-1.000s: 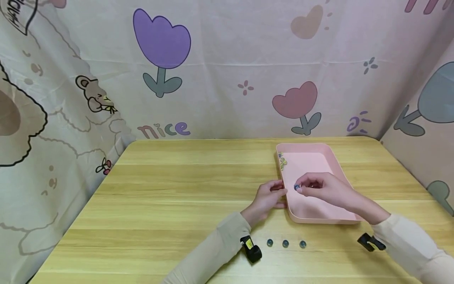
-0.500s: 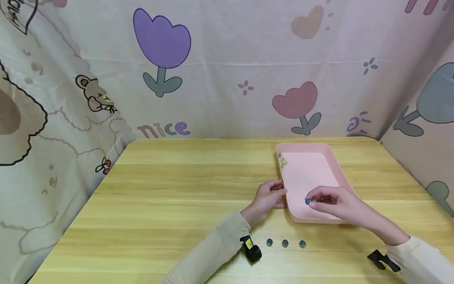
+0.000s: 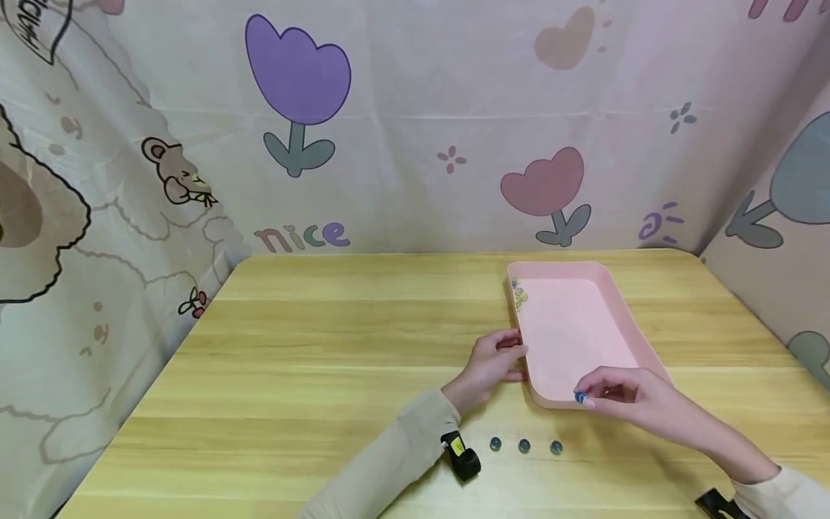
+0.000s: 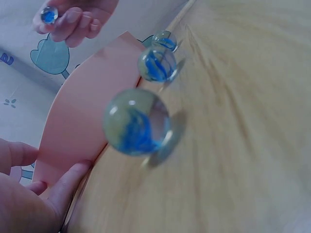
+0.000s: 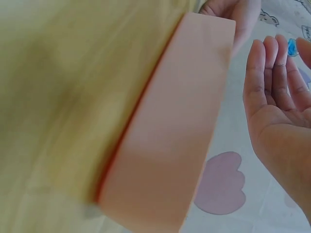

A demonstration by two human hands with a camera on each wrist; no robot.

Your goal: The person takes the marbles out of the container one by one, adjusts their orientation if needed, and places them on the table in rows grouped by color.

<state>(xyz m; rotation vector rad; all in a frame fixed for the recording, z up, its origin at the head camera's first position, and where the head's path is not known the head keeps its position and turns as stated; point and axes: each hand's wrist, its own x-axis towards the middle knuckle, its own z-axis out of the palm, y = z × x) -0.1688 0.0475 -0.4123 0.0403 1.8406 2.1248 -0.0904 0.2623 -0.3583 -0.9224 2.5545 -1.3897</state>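
A clear marble with a blue swirl (image 3: 580, 396) is pinched between the thumb and index finger of my right hand (image 3: 632, 396). That hand is over the near edge of a pink tray (image 3: 577, 324). In the right wrist view the other fingers (image 5: 269, 73) are extended. My left hand (image 3: 486, 364) holds the tray's left wall, with fingers and thumb against it. Three similar marbles lie in a row on the table: the left one (image 3: 496, 444), the middle one (image 3: 524, 446) and the right one (image 3: 555, 447). They look large in the left wrist view.
The wooden table (image 3: 324, 346) reaches back to a patterned cloth (image 3: 402, 144) hanging behind it. Small flower decorations (image 3: 520, 294) mark the tray's left inner wall. Black camera straps sit at the left wrist (image 3: 462, 458) and right wrist (image 3: 720, 503).
My right hand has moved from over the tray's middle toward me and to the right, still pinching the marble. The left hand, tray and three table marbles have stayed in place.
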